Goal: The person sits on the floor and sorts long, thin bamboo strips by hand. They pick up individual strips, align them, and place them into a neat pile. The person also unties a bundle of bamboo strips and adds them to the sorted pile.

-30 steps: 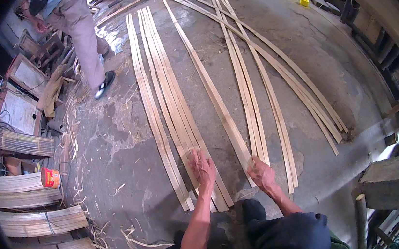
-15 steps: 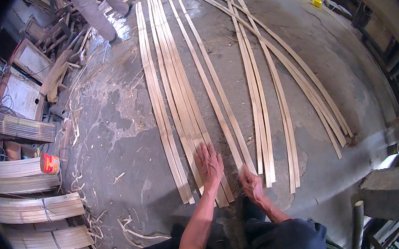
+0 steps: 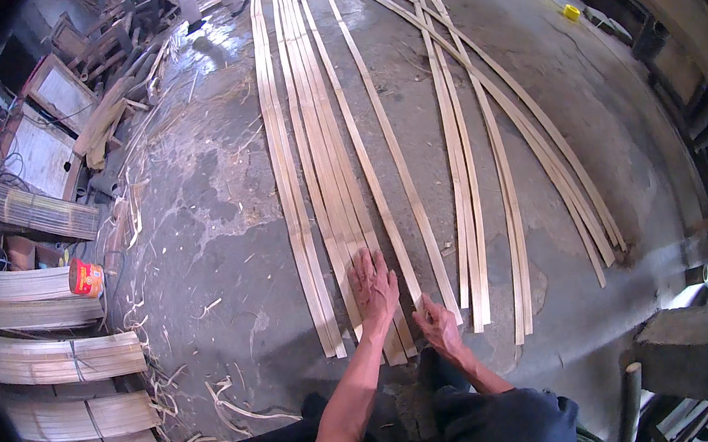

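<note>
Long pale bamboo-like strips lie lengthwise on the floor, running away from me. My left hand (image 3: 373, 288) rests palm down, fingers stretched, near the close end of a side-by-side bunch of strips (image 3: 327, 172). Just right of it, my right hand (image 3: 438, 326) has its fingers closed on the near end of a single strip (image 3: 372, 176). That strip lies close beside the bunch at its near end. Further right is another single strip (image 3: 408, 172), apart from the others. Left of the bunch runs a narrow group of strips (image 3: 283, 159).
More strips (image 3: 461, 192) lie to the right, some crossing at the far end (image 3: 525, 125). Tied bundles of strips (image 3: 90, 417) are stacked at left, with a red-yellow can (image 3: 86, 278) on them. Wood scraps and shavings litter the left. A yellow object (image 3: 571, 13) sits far right.
My right hand has shifted left, and the single strip at it now lies nearer the bunch. My left hand stays on the bunch. The person at the far left has moved further off.
</note>
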A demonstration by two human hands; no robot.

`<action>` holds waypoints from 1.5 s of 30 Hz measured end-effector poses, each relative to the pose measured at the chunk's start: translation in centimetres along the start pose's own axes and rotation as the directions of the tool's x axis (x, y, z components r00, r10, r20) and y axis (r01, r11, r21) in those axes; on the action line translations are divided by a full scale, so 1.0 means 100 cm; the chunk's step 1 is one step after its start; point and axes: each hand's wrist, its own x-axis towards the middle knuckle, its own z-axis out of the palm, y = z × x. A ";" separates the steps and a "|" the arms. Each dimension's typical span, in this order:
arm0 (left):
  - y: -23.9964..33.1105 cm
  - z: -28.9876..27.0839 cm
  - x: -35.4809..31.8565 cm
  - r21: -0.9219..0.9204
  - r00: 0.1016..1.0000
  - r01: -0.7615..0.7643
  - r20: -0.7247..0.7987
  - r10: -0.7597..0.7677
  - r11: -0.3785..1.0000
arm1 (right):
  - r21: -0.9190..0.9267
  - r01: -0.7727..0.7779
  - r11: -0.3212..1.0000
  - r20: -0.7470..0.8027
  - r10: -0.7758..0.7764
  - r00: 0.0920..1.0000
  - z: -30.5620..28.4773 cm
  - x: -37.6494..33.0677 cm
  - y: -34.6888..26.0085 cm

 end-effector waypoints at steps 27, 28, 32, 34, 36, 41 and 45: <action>-0.021 0.009 0.008 -0.260 0.982 0.086 -0.140 -0.125 0.962 | 0.033 0.027 0.999 -0.055 -0.026 0.998 0.028 -0.004 -0.023; -0.027 0.005 0.009 -0.307 0.971 0.146 -0.137 -0.195 0.941 | 0.063 0.018 0.998 -0.042 -0.015 0.999 0.023 -0.007 -0.038; -0.042 -0.006 0.015 -0.198 0.900 0.282 -0.286 -0.330 0.939 | 0.038 0.069 0.997 -0.040 -0.067 0.997 0.009 -0.013 -0.060; -0.053 -0.004 0.020 -0.132 0.863 0.422 -0.244 -0.442 0.897 | -0.016 0.244 0.970 -0.091 -0.245 0.965 0.015 -0.010 -0.059; -0.059 -0.006 0.012 -0.085 0.861 0.446 -0.232 -0.453 0.891 | 0.129 0.025 0.991 0.032 -0.030 0.999 0.013 -0.006 -0.078; -0.066 -0.008 0.006 -0.016 0.899 0.404 -0.181 -0.400 0.915 | 0.230 -0.162 0.960 0.156 0.128 0.979 0.037 0.012 -0.092; -0.064 -0.005 0.012 -0.084 0.899 0.402 -0.152 -0.410 0.912 | 0.328 -0.294 0.897 0.251 0.218 0.943 0.052 0.015 -0.102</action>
